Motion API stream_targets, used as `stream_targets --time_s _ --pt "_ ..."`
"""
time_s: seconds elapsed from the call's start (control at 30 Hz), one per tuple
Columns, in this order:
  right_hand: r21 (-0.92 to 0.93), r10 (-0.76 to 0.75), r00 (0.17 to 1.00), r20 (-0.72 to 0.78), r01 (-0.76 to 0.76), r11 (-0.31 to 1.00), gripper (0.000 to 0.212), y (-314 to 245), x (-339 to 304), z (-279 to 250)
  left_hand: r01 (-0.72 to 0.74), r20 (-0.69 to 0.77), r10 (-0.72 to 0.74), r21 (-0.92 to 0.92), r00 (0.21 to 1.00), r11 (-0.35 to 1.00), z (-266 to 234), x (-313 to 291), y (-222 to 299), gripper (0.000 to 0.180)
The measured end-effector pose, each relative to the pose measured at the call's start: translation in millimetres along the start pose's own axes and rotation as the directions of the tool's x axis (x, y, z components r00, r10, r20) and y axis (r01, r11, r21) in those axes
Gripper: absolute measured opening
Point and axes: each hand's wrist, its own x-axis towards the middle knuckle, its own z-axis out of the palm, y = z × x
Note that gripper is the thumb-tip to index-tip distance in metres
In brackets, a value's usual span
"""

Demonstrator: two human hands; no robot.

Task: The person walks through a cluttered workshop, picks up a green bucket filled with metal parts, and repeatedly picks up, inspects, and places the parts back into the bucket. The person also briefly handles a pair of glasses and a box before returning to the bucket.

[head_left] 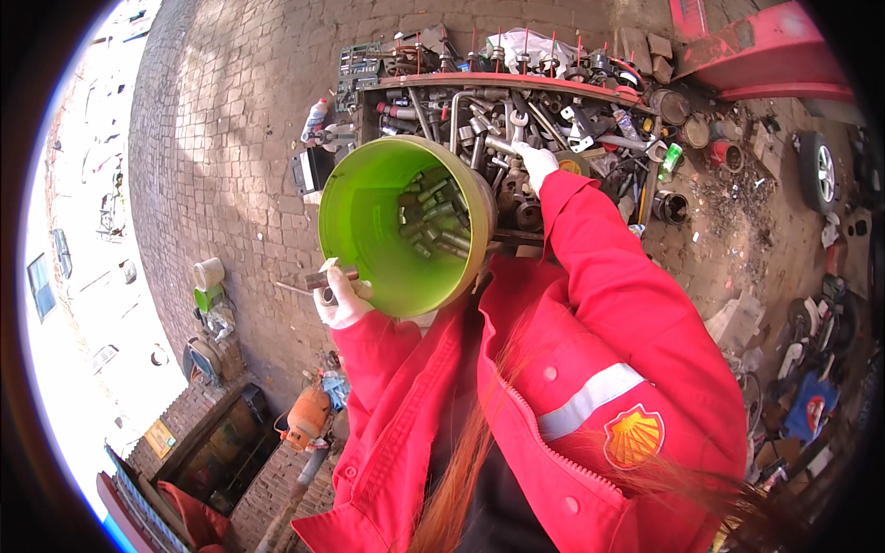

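A green bucket (355,198) is tilted with its mouth facing up at me, and several metal sockets (433,217) lie inside. At its near left rim my left hand (346,302), in a white glove, is closed around metal sockets (332,277), one showing its round open end. My right hand (536,166), also gloved in white, reaches past the bucket to a metal tray (507,81) heaped with tools. Its fingertips are closed at the end of a long socket (501,145). Beside them lies an open-ended wrench (519,122).
Red upright rods (526,46) line the tray's far side. A bottle (315,120) and a black box (312,171) sit on the paving at left. Cans (670,207), a green bottle (671,158) and a wheel (817,170) are at right; an orange gas cylinder (307,415) stands lower left.
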Motion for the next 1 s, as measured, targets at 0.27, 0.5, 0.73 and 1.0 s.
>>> stream_targets --time_s 0.27,0.5,0.73,1.0 --pt "0.003 0.048 0.994 0.101 -0.048 0.999 0.028 10 -10 17 -0.018 -0.019 0.018 -0.003 1.0 1.0 3 0 0 0.026" --pt "-0.249 0.094 0.994 0.06 -0.077 0.966 0.024 38 -7 22 -0.009 -0.008 0.009 -0.034 1.0 0.999 2 2 -2 0.028" --pt "-0.762 -0.216 0.973 0.086 0.204 0.615 0.039 27 -21 27 0.005 -0.034 -0.006 -0.025 0.999 1.0 3 1 0 0.028" --pt "-0.886 -0.367 0.917 0.158 0.296 0.356 0.05 -19 -17 53 0.0 -0.027 0.0 -0.029 1.0 1.0 1 1 -3 0.027"
